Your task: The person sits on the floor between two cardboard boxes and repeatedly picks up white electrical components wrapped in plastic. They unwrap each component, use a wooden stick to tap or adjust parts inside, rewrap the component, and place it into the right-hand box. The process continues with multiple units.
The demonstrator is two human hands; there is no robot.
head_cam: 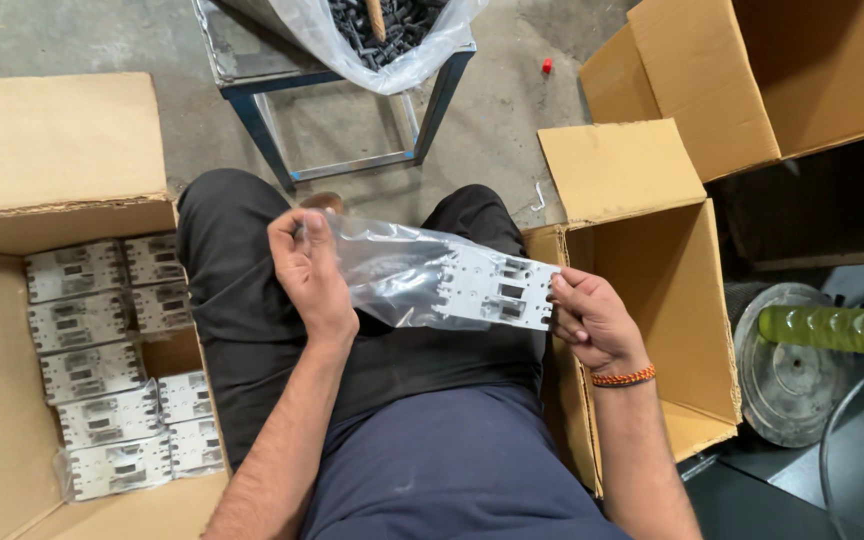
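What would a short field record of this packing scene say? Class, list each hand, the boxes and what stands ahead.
left hand: pinches the clear plastic bag
right hand: holds the white plate, partly inside the bag
left box: bagged white plates in rows
right box: open, inside looks bare
ahead: metal stand holding a bag of dark parts

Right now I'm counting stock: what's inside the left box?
The left box holds white slotted plates in clear wrap, packed in two rows along its right side. Whether more layers lie beneath them is hidden.
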